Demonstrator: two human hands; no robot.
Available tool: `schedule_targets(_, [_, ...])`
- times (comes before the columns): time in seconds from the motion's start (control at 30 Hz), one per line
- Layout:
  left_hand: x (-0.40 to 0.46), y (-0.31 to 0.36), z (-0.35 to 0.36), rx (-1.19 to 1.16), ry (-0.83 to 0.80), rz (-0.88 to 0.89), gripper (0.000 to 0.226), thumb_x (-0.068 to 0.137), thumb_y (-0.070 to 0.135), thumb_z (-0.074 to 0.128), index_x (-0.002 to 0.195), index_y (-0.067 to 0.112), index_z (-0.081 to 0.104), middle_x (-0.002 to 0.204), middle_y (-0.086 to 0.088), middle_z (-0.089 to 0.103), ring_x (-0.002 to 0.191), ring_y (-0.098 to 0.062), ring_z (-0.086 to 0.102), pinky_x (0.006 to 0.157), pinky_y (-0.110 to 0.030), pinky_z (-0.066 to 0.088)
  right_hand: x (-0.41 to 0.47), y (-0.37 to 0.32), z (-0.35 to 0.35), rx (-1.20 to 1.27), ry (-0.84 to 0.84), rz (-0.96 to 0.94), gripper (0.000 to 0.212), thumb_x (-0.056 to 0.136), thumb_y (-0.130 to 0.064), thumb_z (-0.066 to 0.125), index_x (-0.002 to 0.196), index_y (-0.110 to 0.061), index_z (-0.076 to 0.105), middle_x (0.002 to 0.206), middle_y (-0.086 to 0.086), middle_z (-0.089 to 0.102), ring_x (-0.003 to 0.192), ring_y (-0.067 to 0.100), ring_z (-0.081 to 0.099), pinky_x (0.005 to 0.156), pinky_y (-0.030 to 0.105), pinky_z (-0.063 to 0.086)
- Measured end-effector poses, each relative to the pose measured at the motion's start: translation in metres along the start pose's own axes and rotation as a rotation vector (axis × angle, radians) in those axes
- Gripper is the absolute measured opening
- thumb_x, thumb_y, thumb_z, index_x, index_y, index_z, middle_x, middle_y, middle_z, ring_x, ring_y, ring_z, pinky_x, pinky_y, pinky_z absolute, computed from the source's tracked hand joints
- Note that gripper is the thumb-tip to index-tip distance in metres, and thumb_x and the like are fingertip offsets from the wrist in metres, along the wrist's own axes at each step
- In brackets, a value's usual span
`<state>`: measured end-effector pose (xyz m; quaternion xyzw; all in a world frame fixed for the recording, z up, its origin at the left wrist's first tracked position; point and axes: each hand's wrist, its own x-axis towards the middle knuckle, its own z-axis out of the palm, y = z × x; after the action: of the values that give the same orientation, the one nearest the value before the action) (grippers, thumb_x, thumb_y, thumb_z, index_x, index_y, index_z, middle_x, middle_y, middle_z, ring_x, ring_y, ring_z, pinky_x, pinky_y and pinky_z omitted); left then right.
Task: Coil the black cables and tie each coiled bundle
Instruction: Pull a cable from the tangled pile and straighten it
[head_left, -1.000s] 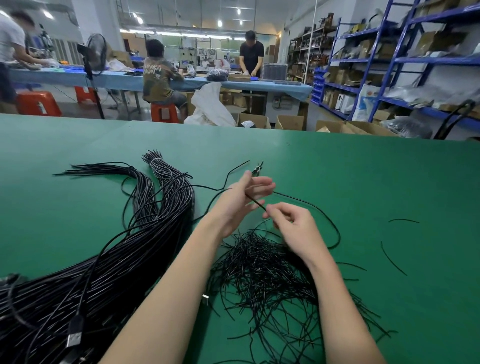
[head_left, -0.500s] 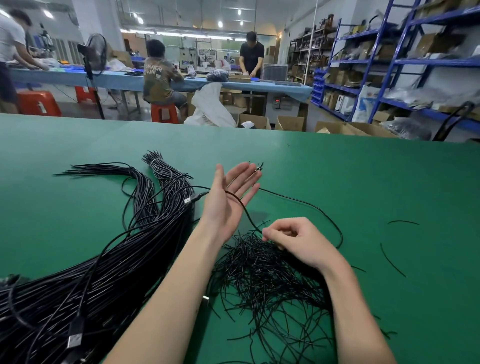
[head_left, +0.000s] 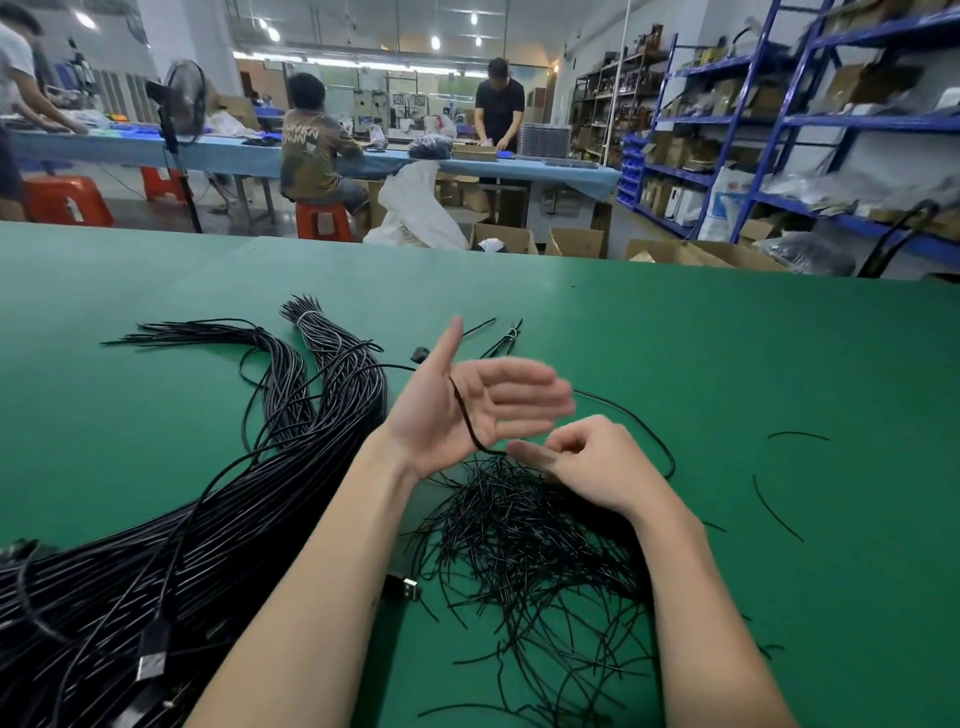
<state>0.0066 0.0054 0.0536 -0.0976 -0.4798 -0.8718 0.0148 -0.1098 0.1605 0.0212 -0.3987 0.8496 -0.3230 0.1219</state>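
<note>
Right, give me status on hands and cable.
Left hand open, palm up, black cable lying across it. Right hand curled, pinching the cable's lower end. Loose tie pile directly underneath.

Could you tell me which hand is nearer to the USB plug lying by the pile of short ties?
Left. The left hand and its forearm are above the USB plug; the right hand is farther right, over the ties.

cable bundle (head_left: 218, 519) left, ties (head_left: 535, 545) right
</note>
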Motion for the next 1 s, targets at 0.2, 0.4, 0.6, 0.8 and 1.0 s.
schedule_targets(0.2, [0.005, -0.002, 0.007, 0.530, -0.061, -0.482, 0.103, 0.095, 0.072, 0.002, 0.123, -0.007, 0.064, 0.133, -0.021, 0.062, 0.131, -0.030, 0.055, 0.116, -0.046, 0.037, 0.024, -0.047, -0.057, -0.316, -0.302, -0.026, 0.019, 0.092, -0.035, 0.065, 0.076, -0.029, 0.073, 0.072, -0.012, 0.068, 0.069, 0.009, 0.056, 0.069, 0.028, 0.045])
schedule_targets(0.4, [0.014, -0.006, 0.008, 0.675, 0.180, -0.331, 0.093, 0.096, 0.070, 0.000, 0.122, 0.016, 0.071, 0.130, 0.004, 0.067, 0.131, -0.006, 0.053, 0.119, -0.041, 0.029, 0.041, -0.114, -0.087, -0.404, -0.108, -0.154, 0.019, 0.096, -0.019, 0.059, 0.091, -0.026, 0.076, 0.079, -0.014, 0.071, 0.077, 0.003, 0.059, 0.061, 0.019, 0.042])
schedule_targets(0.6, [0.016, -0.004, 0.000, 0.424, 0.384, -0.004, 0.078, 0.097, 0.067, 0.000, 0.125, 0.025, 0.059, 0.141, 0.008, 0.057, 0.136, -0.010, 0.047, 0.113, -0.051, 0.032, 0.021, -0.099, -0.050, 0.132, 0.044, -0.238, 0.008, 0.098, -0.020, 0.060, 0.098, -0.021, 0.068, 0.070, -0.008, 0.071, 0.050, -0.005, 0.054, 0.050, 0.015, 0.038])
schedule_targets(0.8, [0.017, -0.008, -0.002, 0.066, 0.417, 0.205, 0.069, 0.107, 0.049, 0.011, 0.144, 0.004, 0.047, 0.143, -0.011, 0.057, 0.139, -0.021, 0.047, 0.111, -0.038, 0.037, 0.005, -0.039, -0.002, 0.604, -0.267, -0.078, 0.028, 0.104, -0.031, 0.058, 0.088, -0.014, 0.073, 0.067, 0.002, 0.065, 0.049, 0.011, 0.049, 0.047, 0.018, 0.039])
schedule_targets(1.0, [0.008, -0.005, 0.001, -0.066, 0.125, 0.182, 0.072, 0.106, 0.048, 0.014, 0.136, -0.004, 0.055, 0.141, -0.023, 0.055, 0.133, -0.037, 0.052, 0.108, -0.051, 0.045, 0.014, -0.015, -0.013, 0.237, -0.285, -0.033, 0.066, 0.070, -0.084, 0.066, 0.062, -0.019, 0.071, 0.053, -0.002, 0.046, 0.050, 0.014, 0.039, 0.054, 0.024, 0.036])
